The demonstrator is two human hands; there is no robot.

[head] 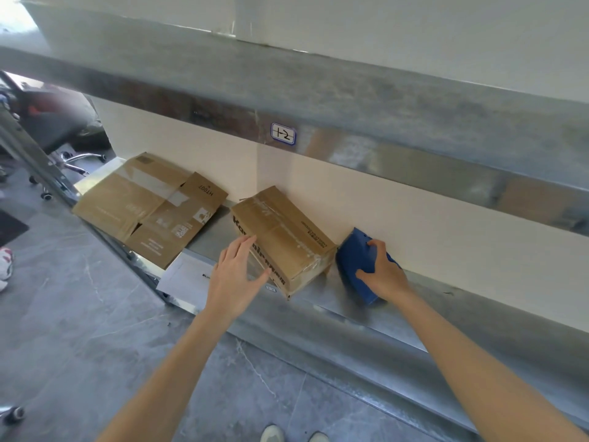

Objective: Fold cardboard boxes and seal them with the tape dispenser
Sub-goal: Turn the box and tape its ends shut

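A steel shelf [414, 301] runs along a pale wall [414, 218]; an upper shelf [350, 90] above it carries one small label [283, 133] handwritten "1-2"; below lies a grey, veined-tile floor [79, 314], and one office chair [57, 122] stands blurred far to the left of both grips. There are two cardboard boxes, one tape dispenser and one white sheet of paper [185, 279], which lies on the shelf edge just left of the left grip. The right hand [382, 269] has its grip closed round the blue tape dispenser [353, 260], fingers curled over its top, the tool low on the shelf by the wall. Just left of that grip stands the sealed box [283, 234], taped along its top; the left hand [236, 279] has a wide grip, fingers straight, laid against the box's near side. The flattened box [149, 205] lies well left of and beyond the left grip. Two pale shoes [272, 434] show on the floor below both grips.
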